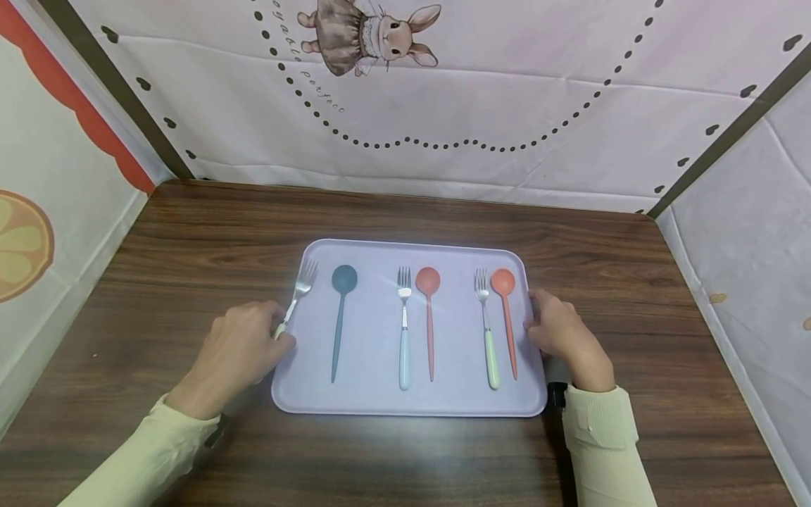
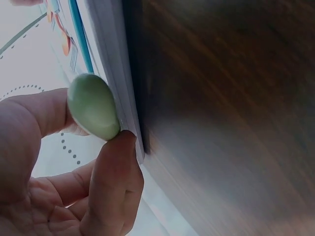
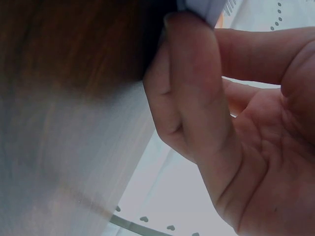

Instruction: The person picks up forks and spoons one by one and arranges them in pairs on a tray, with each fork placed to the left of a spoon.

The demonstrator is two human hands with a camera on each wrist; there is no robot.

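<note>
My left hand (image 1: pixel 242 352) pinches the green handle (image 2: pixel 93 105) of a fork (image 1: pixel 305 279) between thumb and finger. That fork lies slanted over the left rim of a pale lilac tray (image 1: pixel 374 338), its tines pointing away from me. At the right rim, my right hand (image 1: pixel 562 338) grips the tray's edge (image 3: pixel 204 7). Between the hands lie a teal spoon (image 1: pixel 344 280), a blue-handled fork (image 1: pixel 404 338), a pink spoon (image 1: pixel 428 282), a second green-handled fork (image 1: pixel 491 352) and an orange spoon (image 1: pixel 503 283), roughly upright in a row.
The tray stands on a dark wooden table (image 1: pixel 393 465). A white cloth wall (image 1: pixel 507 91) with a rabbit print (image 1: pixel 374 32) closes the back. More cloth walls (image 1: pixel 747 232) stand at both sides.
</note>
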